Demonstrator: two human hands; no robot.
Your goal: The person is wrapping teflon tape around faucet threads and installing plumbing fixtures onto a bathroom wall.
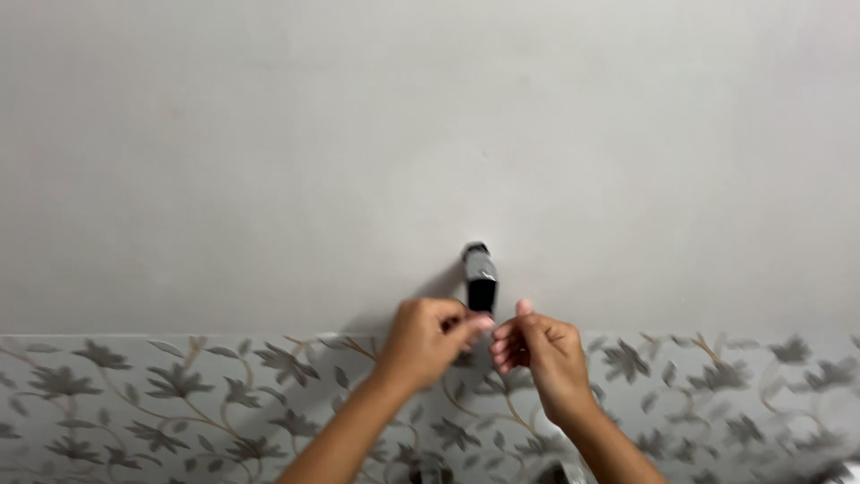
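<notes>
Plain grey-white wall (269,134) fills most of the view, and below it runs a band of wallpaper (161,403) printed with grey leaves and flowers. Just above that band's top edge a small dark fitting (480,273), silvery at its upper end, sticks out from the wall. Both arms reach up to it from below. The left hand (428,341) is curled, its thumb and fingertips pinched together right at the fitting's lower end, touching or very nearly touching it. The right hand (536,348) sits just right of the fitting's base with fingers bunched and the thumb raised; whether it pinches some small part I cannot tell.

The risk, as I judge it, lies in the grip: anything small held between those fingertips could slip and drop down behind the wallpapered band. Pulling sideways might also loosen the fitting or mark the wall around it. Both arms are stretched upward, so control may be shaky.
</notes>
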